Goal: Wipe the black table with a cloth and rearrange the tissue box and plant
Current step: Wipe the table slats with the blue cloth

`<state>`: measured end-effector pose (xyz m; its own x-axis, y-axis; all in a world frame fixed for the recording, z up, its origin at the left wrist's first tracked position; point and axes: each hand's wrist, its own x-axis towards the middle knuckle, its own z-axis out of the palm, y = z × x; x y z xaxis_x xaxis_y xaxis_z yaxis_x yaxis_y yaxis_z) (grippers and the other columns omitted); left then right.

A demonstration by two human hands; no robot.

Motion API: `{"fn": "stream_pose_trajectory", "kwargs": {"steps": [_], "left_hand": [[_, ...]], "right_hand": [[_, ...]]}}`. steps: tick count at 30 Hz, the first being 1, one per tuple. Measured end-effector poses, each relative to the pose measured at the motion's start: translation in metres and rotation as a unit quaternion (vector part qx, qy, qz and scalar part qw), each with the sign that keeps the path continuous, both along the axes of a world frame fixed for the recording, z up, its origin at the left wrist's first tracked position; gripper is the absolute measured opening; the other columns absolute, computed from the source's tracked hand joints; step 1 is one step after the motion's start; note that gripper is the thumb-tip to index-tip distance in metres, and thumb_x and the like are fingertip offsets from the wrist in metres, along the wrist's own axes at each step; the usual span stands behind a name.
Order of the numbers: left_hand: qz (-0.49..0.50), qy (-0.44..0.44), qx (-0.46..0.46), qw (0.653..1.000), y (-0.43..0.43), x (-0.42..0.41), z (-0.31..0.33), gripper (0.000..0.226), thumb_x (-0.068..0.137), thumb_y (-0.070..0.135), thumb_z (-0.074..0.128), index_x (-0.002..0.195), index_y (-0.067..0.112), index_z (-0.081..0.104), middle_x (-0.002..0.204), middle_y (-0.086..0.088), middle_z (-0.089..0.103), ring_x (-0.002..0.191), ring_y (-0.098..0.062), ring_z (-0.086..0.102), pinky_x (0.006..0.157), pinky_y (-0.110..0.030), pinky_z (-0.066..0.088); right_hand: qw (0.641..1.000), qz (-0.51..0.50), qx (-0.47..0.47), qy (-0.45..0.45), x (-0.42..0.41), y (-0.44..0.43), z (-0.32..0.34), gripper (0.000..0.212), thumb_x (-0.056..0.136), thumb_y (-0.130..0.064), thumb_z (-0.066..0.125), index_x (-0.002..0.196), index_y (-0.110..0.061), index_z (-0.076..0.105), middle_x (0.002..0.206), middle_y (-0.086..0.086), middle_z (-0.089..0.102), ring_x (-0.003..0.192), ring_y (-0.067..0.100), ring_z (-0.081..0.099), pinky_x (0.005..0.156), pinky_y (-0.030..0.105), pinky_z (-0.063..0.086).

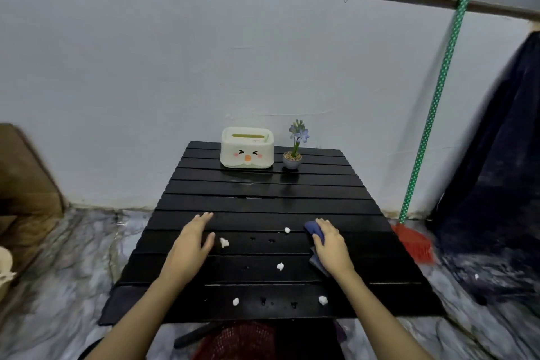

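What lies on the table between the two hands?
In the head view, two white scraps lie on the black slats between the left hand and the right hand on the cloth.

My left hand (191,238) and right hand (331,244) were bare, without gloves, rings or watch. Both forearms were uncovered too, with no sleeve reaching into view.

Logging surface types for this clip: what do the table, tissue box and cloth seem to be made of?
The black table looks like painted or lacquered slats, wood or metal unclear; its gloss reflects the tissue box. The tissue box looks like smooth moulded plastic with a printed face. The blue cloth under the right hand looks like soft fabric, bunched and folded.
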<state>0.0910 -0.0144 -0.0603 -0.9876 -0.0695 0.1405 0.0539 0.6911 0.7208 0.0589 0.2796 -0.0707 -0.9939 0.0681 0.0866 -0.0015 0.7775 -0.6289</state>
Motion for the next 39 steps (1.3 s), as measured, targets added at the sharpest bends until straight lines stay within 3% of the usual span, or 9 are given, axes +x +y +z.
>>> {"fn": "stream_pose_trajectory", "kwargs": {"steps": [3, 6, 12, 15, 17, 19, 27, 33, 39], "left_hand": [[0.029, -0.017, 0.007, 0.999, -0.021, 0.014, -0.003, 0.045, 0.092, 0.02, 0.048, 0.135, 0.021, 0.038, 0.147, -0.007, 0.038, 0.132, -0.027, 0.041, 0.109, -0.039, 0.035], [0.044, -0.012, -0.006, 0.999, -0.041, 0.027, -0.011, 0.045, 0.092, 0.019, 0.048, 0.136, 0.018, 0.038, 0.146, -0.005, 0.04, 0.14, -0.018, 0.026, 0.113, -0.037, 0.028], [0.08, -0.036, -0.012, 0.996, -0.066, 0.05, -0.025, 0.045, 0.092, 0.016, 0.048, 0.136, 0.013, 0.038, 0.145, -0.009, 0.04, 0.139, -0.022, 0.027, 0.114, -0.039, 0.028], [0.087, -0.032, -0.021, 0.995, -0.066, 0.055, -0.028, 0.045, 0.092, 0.016, 0.048, 0.135, 0.014, 0.039, 0.145, -0.007, 0.041, 0.139, -0.02, 0.027, 0.114, -0.037, 0.029], [0.088, -0.028, -0.038, 0.995, -0.065, 0.056, -0.029, 0.044, 0.092, 0.018, 0.048, 0.135, 0.016, 0.039, 0.145, -0.004, 0.042, 0.139, -0.018, 0.028, 0.113, -0.036, 0.029], [0.092, -0.024, -0.052, 0.994, -0.065, 0.055, -0.029, 0.044, 0.092, 0.019, 0.048, 0.135, 0.017, 0.04, 0.145, -0.003, 0.042, 0.139, -0.017, 0.029, 0.112, -0.035, 0.03], [0.073, -0.02, -0.073, 0.995, -0.061, 0.052, -0.028, 0.045, 0.092, 0.019, 0.049, 0.135, 0.014, 0.039, 0.146, -0.006, 0.041, 0.139, -0.019, 0.028, 0.113, -0.039, 0.03], [0.048, -0.009, -0.059, 0.997, -0.055, 0.05, -0.028, 0.044, 0.091, 0.016, 0.05, 0.134, 0.014, 0.042, 0.144, -0.006, 0.042, 0.139, -0.018, 0.029, 0.113, -0.04, 0.031], [0.04, -0.008, -0.057, 0.998, -0.056, 0.048, -0.029, 0.044, 0.09, 0.013, 0.052, 0.132, 0.011, 0.043, 0.143, -0.009, 0.044, 0.138, -0.021, 0.031, 0.113, -0.042, 0.031]], "right_hand": [[0.998, 0.058, -0.001, -0.012, -0.01, -0.035, 0.0, 0.042, 0.093, -0.006, 0.042, 0.136, -0.007, 0.037, 0.147, 0.011, 0.036, 0.14, 0.023, 0.026, 0.114, 0.031, 0.018], [0.993, 0.114, -0.004, -0.023, -0.012, -0.069, -0.002, 0.042, 0.094, -0.006, 0.041, 0.135, -0.009, 0.038, 0.148, 0.01, 0.036, 0.14, 0.022, 0.025, 0.115, 0.031, 0.019], [0.97, 0.238, -0.037, -0.039, 0.006, -0.12, -0.005, 0.039, 0.094, -0.009, 0.043, 0.133, -0.013, 0.043, 0.145, 0.007, 0.04, 0.138, 0.017, 0.03, 0.111, 0.027, 0.024], [0.958, 0.273, -0.071, -0.047, 0.013, -0.126, -0.006, 0.035, 0.094, -0.011, 0.046, 0.129, -0.013, 0.049, 0.139, 0.005, 0.048, 0.132, 0.016, 0.038, 0.103, 0.014, 0.028], [0.955, 0.264, -0.125, -0.053, 0.013, -0.12, -0.001, 0.031, 0.094, -0.013, 0.046, 0.124, -0.015, 0.053, 0.129, 0.0, 0.055, 0.124, 0.015, 0.048, 0.09, 0.0, 0.033], [0.954, 0.244, -0.166, -0.044, 0.01, -0.109, 0.008, 0.027, 0.094, -0.014, 0.046, 0.117, -0.023, 0.057, 0.122, -0.004, 0.058, 0.115, 0.012, 0.053, 0.083, -0.004, 0.034], [0.985, 0.107, -0.134, -0.008, 0.014, 0.004, 0.022, 0.029, 0.094, -0.017, 0.046, 0.121, -0.014, 0.056, 0.123, 0.006, 0.061, 0.115, 0.021, 0.054, 0.094, 0.029, 0.039], [0.995, 0.03, -0.096, -0.011, 0.053, 0.076, 0.015, 0.029, 0.094, -0.016, 0.045, 0.121, -0.013, 0.056, 0.126, 0.01, 0.059, 0.116, 0.024, 0.054, 0.076, 0.009, 0.041], [0.997, 0.003, -0.074, 0.009, 0.065, 0.053, 0.007, 0.036, 0.094, -0.015, 0.047, 0.128, -0.006, 0.048, 0.136, 0.012, 0.051, 0.125, 0.025, 0.048, 0.103, 0.031, 0.036]]}}
